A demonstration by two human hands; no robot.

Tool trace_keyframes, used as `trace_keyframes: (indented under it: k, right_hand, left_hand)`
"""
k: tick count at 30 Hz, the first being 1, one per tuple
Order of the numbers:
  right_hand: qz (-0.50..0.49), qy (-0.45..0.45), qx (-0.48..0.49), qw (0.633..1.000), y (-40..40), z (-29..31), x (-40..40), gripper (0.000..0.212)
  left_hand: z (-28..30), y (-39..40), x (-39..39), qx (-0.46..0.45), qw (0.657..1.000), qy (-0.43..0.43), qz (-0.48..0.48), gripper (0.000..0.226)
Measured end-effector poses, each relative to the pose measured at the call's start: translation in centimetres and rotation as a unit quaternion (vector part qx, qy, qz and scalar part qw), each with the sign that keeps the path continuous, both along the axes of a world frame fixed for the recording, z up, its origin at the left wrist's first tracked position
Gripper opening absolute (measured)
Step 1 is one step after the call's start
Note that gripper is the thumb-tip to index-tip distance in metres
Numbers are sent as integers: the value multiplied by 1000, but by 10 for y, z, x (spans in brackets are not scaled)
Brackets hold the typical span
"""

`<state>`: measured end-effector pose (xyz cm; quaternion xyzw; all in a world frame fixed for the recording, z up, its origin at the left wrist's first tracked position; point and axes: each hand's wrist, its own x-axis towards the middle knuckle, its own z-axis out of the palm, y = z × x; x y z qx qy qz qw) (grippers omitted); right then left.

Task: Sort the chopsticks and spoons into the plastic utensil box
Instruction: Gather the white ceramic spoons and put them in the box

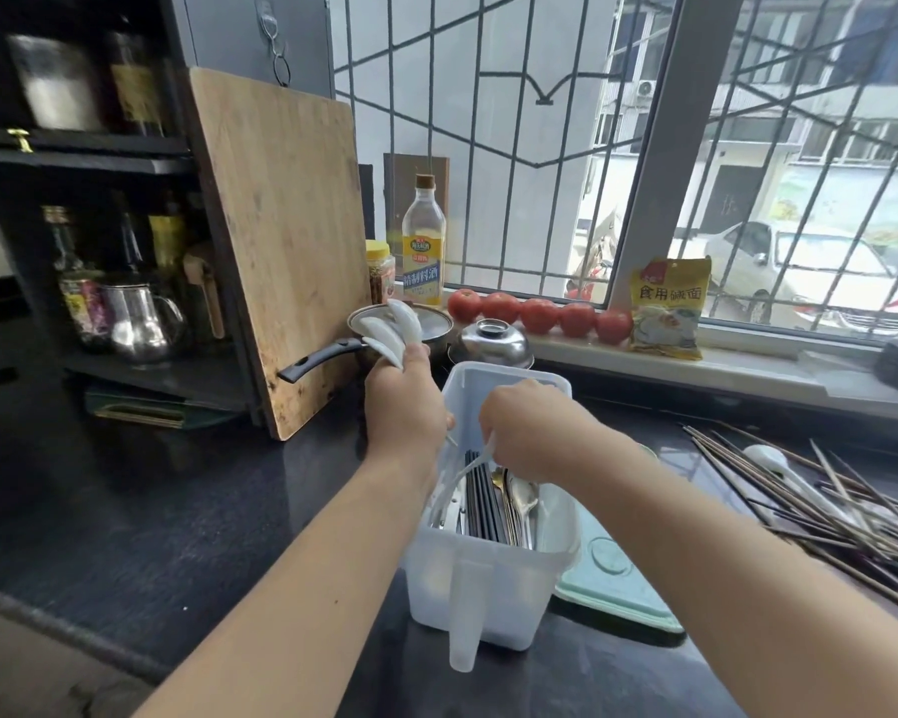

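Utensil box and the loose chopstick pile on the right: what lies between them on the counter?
In the head view, a pale green board lies flat between the utensil box and the chopstick pile, partly tucked under the right forearm.

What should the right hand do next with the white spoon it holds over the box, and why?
Probably lower and release it into the plastic utensil box. The right hand pinches a white spoon already angled down into the box beside the metal utensils, while the left hand grips more white spoons waiting their turn.
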<state>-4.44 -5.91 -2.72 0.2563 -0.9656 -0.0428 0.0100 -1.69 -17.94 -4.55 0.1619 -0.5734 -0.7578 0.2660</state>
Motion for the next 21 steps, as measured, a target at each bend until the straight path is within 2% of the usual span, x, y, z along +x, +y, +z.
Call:
trace_keyframes:
  k: [5, 8, 10, 13, 17, 19, 20, 21]
  right_hand:
    - [-7, 57, -15, 998, 0, -4, 0, 27]
    - [-12, 58, -48, 997, -3, -8, 2, 37]
    - [-17, 32, -51, 998, -8, -13, 7, 36]
    - [37, -21, -32, 999, -19, -25, 14, 23]
    - [88, -82, 15, 993, -22, -31, 12, 22]
    - [97, -130, 21, 987, -21, -34, 9, 14]
    - [102, -152, 27, 983, -21, -37, 8, 14]
    - [113, -168, 36, 979, -21, -40, 8, 25]
  left_hand:
    - [1, -1, 2, 25, 1000, 5, 1, 29]
    - [2, -2, 2, 34, 999, 10, -8, 28]
    - [3, -1, 3, 37, 999, 12, -13, 28]
    - [4, 0, 4, 43, 999, 14, -14, 31]
    - [5, 1, 5, 47, 999, 15, -11, 32]
    - [5, 0, 4, 53, 999, 13, -7, 29]
    - [4, 0, 4, 58, 998, 12, -5, 26]
    - [4, -1, 3, 63, 998, 12, -4, 24]
